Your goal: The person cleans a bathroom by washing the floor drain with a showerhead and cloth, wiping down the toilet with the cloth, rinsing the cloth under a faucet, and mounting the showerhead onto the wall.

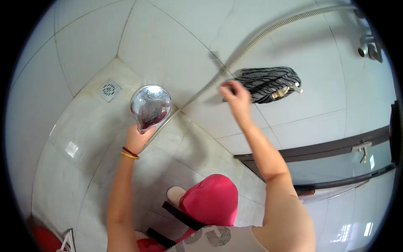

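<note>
Head view, the only one: the person's left hand (137,138) is closed round the handle of a chrome shower head (151,101), held out over the floor (63,176) near the room's corner; the right hand (237,94) is raised before a dark striped bundle (268,84) by the wall, its fingers half curled and blurred; I see nothing in its grasp, but cannot tell whether the fingertips meet, nor whether they touch the bundle.

Progress, my judgement: the shower head is in hand and off any holder; faint streaks past its rim may be water, unconfirmed; how much work is left I cannot tell.

Surface and room: pale grey floor tiles, glossy, with patches of reflected light; a square drain (109,89) lies in the corner beyond the shower head; a ribbed hose (294,18) crosses the white tiled wall (168,46) from a metal fitting (368,48) towards the left hand; a dark-framed door (323,166) stands at right.
</note>
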`<state>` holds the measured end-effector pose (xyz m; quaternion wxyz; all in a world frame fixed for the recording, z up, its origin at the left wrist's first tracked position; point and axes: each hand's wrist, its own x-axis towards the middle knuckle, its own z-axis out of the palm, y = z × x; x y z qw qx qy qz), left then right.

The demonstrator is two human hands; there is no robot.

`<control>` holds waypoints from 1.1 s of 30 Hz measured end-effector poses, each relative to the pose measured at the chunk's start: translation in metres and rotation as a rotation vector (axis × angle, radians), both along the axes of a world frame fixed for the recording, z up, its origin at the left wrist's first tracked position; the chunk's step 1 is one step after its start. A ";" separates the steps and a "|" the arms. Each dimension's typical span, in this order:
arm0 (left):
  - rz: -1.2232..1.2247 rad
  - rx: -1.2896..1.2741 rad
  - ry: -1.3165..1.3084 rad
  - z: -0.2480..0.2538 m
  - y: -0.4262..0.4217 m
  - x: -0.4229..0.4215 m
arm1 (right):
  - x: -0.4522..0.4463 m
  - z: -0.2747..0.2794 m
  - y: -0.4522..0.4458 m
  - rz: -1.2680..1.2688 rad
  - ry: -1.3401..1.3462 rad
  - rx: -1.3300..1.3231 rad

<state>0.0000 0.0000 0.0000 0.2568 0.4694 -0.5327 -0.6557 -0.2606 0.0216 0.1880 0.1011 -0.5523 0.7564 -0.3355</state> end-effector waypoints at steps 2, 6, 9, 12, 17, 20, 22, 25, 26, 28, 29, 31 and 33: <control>0.003 -0.177 0.079 -0.004 0.012 0.005 | -0.008 0.047 0.033 0.058 0.056 -0.286; -0.103 -0.350 0.104 0.002 -0.009 0.003 | -0.075 0.142 0.061 -0.209 0.163 -0.572; -0.074 -0.156 0.132 -0.023 -0.027 0.012 | -0.116 0.142 0.054 -0.345 0.205 -0.507; 0.067 -0.017 0.188 -0.046 -0.026 0.027 | -0.115 0.131 0.052 -0.423 -0.185 -0.265; 0.384 0.151 0.269 -0.072 -0.013 0.047 | -0.162 0.147 0.047 -0.182 -0.443 -0.418; 0.401 0.189 0.292 -0.082 -0.005 0.044 | -0.047 0.171 0.032 0.006 -0.140 -0.565; 0.387 0.176 0.294 -0.078 -0.005 0.048 | -0.049 0.166 0.020 -0.083 -0.111 -0.498; 0.347 0.155 0.235 -0.072 0.002 0.050 | -0.105 0.162 0.020 -0.370 0.315 -0.293; 0.375 0.141 0.311 -0.076 0.004 0.047 | -0.113 0.155 0.021 -0.424 0.320 -0.201; 0.376 0.149 0.337 -0.071 0.006 0.045 | -0.121 0.163 0.025 -0.477 0.321 -0.116; 0.357 0.166 0.349 -0.070 0.009 0.046 | -0.127 0.163 0.027 -0.439 0.124 -0.081; 0.336 0.125 0.305 -0.082 0.011 0.044 | -0.140 0.168 0.027 -0.383 -0.069 -0.059; 0.368 0.135 0.370 -0.087 0.018 0.037 | -0.159 0.169 0.026 -0.337 -0.178 -0.144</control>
